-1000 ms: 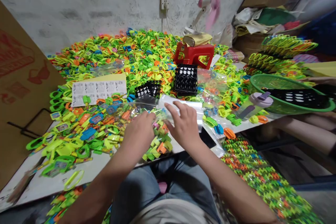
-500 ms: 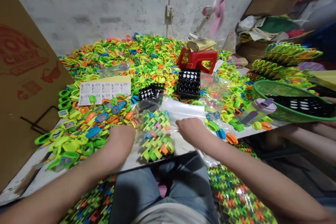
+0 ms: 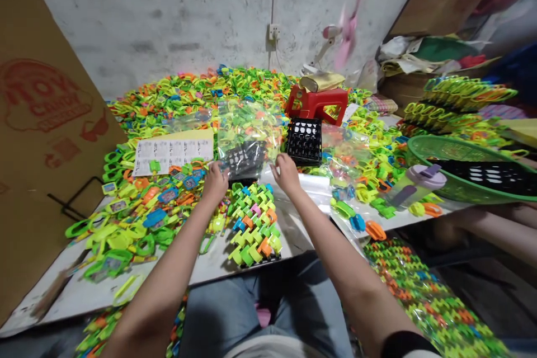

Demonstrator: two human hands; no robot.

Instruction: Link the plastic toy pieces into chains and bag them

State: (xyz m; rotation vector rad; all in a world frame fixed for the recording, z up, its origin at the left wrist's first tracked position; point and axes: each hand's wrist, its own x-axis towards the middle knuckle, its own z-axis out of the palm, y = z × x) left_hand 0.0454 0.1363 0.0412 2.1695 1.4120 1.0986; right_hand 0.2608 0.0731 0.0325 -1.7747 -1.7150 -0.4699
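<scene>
My left hand (image 3: 216, 180) and my right hand (image 3: 287, 172) are closed at the near corners of a clear plastic bag (image 3: 247, 123), which spreads up over the pile of toy pieces and a black tray (image 3: 243, 159). Just below the bag, a block of interlocked green, yellow, orange and blue pieces (image 3: 254, 224) rests at the table's front edge, between my forearms. White plastic bags (image 3: 310, 187) lie beneath and right of my right hand. A printed label sheet (image 3: 174, 151) is left of the bag.
A heap of colourful toy watches (image 3: 168, 89) covers the table. Behind are a red stool (image 3: 316, 103) and a pink fan (image 3: 346, 33). Black trays (image 3: 304, 142), a bottle (image 3: 415, 185) and a green basket (image 3: 461, 190) stand right. A cardboard box (image 3: 54, 123) borders the left; another person's arms show at right.
Both hands have moved forward, away from me. The clear bag now lies spread over the pile and black tray, and the block of pieces is uncovered.
</scene>
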